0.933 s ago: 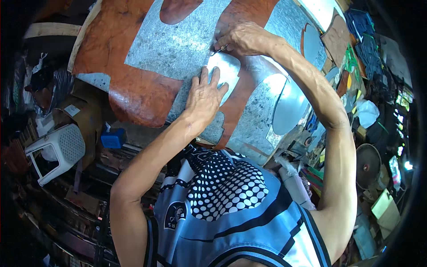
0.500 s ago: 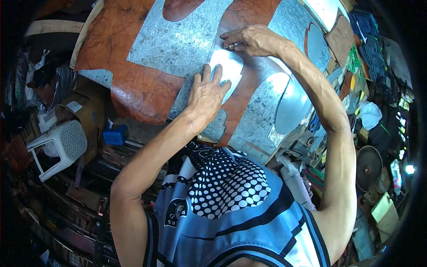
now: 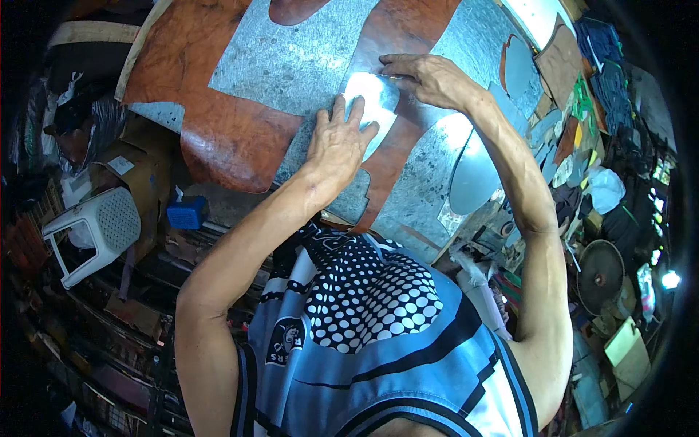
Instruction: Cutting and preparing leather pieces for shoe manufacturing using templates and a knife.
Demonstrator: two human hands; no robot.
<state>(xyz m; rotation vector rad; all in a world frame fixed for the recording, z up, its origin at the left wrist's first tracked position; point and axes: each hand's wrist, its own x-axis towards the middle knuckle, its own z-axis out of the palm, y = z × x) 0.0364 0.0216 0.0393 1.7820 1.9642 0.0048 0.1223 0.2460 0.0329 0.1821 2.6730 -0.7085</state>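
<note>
A brown leather hide (image 3: pixel 237 138) with cut-out gaps lies over a grey, scratched metal-looking surface (image 3: pixel 287 54). On the hide sits a pale, shiny rounded template (image 3: pixel 375 102), bright with glare. My left hand (image 3: pixel 336 142) rests on its left side, fingers spread and lying flat. At the template's upper right edge my right hand (image 3: pixel 435 81) is closed in a pinch on a thin pen-like tool (image 3: pixel 393 75). Most of that tool is covered by the fingers, so its exact kind and tip are hidden.
Right of the hide lies a smooth grey oval template (image 3: pixel 473 182), with another rounded one (image 3: pixel 519 69) farther back. Leather scraps and clutter crowd the right side. A white plastic stool (image 3: pixel 109 226) and a small blue box (image 3: pixel 187 212) stand at the left.
My right hand has moved right and slightly nearer with the thin tool, around the template's far edge. My left hand stays on the template, nearly in place.
</note>
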